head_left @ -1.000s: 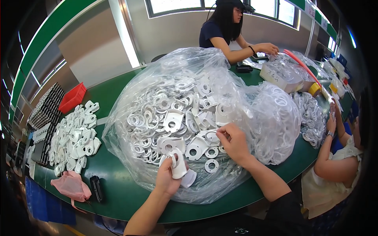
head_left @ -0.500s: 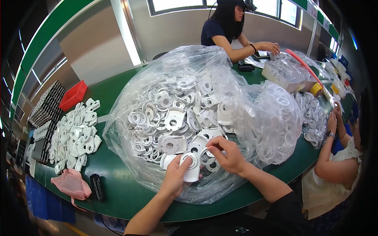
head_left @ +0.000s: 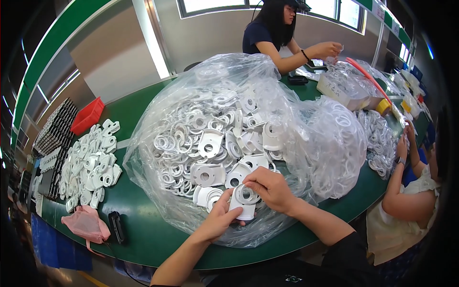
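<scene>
My left hand (head_left: pixel 218 221) grips a white plastic bracket (head_left: pixel 247 211) by its lower left edge, thumb on the front face. My right hand (head_left: pixel 273 192) pinches the upper right of a thin white ring (head_left: pixel 238 194), which lies against the bracket's round opening. Whether the ring is seated there or only resting, I cannot tell. Both hands are over the near edge of a large clear plastic bag (head_left: pixel 148 138), spread wide and holding a heap of similar white brackets (head_left: pixel 211 143) and loose rings.
White brackets (head_left: pixel 91 165) lie piled at left, beside a red bin (head_left: pixel 88 116) and stacked dark trays (head_left: pixel 56 125). A pink pouch (head_left: pixel 86 224) and black case (head_left: pixel 116 227) sit near the front edge. Bagged rings (head_left: pixel 342 153) stand at right. Co-workers sit across and at right.
My right hand has brought the ring from beside the bracket onto its opening. The bracket has shifted slightly right in my left hand. Across the table, the co-worker's hands have risen.
</scene>
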`<state>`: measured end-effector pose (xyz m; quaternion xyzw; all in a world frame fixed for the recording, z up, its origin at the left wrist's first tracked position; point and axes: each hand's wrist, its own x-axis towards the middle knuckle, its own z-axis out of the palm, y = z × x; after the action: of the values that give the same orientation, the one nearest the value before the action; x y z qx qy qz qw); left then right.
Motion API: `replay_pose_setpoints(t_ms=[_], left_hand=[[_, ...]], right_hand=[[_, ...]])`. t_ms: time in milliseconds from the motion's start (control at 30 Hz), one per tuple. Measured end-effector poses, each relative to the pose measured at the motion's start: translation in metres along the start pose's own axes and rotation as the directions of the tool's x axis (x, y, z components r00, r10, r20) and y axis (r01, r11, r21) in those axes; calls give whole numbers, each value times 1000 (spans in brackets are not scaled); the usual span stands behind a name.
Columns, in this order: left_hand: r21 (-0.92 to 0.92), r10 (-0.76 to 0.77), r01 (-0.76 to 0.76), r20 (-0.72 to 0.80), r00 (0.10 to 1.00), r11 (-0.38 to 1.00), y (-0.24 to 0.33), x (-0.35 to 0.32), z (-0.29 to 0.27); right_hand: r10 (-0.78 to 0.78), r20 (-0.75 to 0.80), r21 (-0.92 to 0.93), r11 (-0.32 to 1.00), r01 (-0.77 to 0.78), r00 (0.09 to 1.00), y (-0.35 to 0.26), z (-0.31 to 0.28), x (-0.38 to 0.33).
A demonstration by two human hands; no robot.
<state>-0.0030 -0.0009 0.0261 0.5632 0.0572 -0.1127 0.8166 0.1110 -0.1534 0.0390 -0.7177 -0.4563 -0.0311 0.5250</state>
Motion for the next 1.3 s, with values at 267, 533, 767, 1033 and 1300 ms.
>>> replay_pose_setpoints(t_ms=[267,533,767,1033,1300], left_hand=[[26,-8,7,59,998,1000,1,1,1],[218,3,5,-33,999,976,1,-2,3],[259,42,-26,-57,997,966,2,-4,3],[679,363,-258,-13,932,688,6,-9,7],[799,440,-197,-93,893,568,7,-6,7]], right_hand=[[-71,61,-108,991,78,996,0,4,-4],[-114,110,-86,989,124,987,-3,4,-3],[111,59,95,989,-116,992,-3,4,-4],[278,388,397,810,-432,879,9,-8,-1],[73,327,9,997,-80,942,-2,-2,-3]])
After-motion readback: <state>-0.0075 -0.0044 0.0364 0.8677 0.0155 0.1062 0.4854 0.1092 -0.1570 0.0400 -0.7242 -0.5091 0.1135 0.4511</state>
